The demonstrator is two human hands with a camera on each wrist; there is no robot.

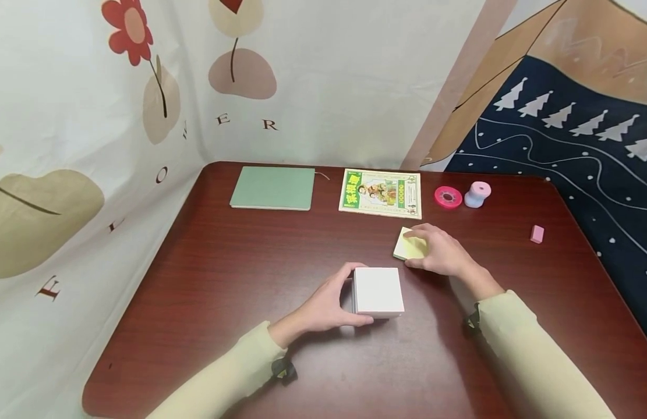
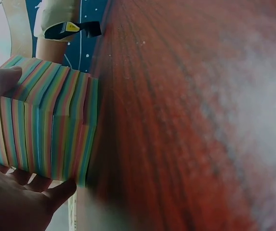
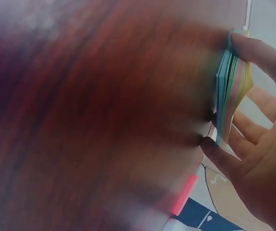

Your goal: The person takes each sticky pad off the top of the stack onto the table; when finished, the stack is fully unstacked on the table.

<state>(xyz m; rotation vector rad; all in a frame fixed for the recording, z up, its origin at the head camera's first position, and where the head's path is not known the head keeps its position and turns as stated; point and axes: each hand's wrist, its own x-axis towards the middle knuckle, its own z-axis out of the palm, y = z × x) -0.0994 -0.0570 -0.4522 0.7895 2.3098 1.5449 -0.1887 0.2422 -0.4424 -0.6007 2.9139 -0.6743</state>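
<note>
Left hand (image 1: pixel 331 299) grips the striped paper stack (image 1: pixel 378 290) from its left side: thumb on the near face, fingers round the far face, stack filling the gap. Stack sits on the table (image 1: pixel 239 262), white top up, right part clear of the fingers. Right hand (image 1: pixel 442 251) holds the small yellow-topped pad (image 1: pixel 416 247) across opposite edges, thumb near, fingers far; pad's left end sticks out past the fingertips. Pad is beyond and right of the stack, apart from it. Can't tell if it's touching the table.
</note>
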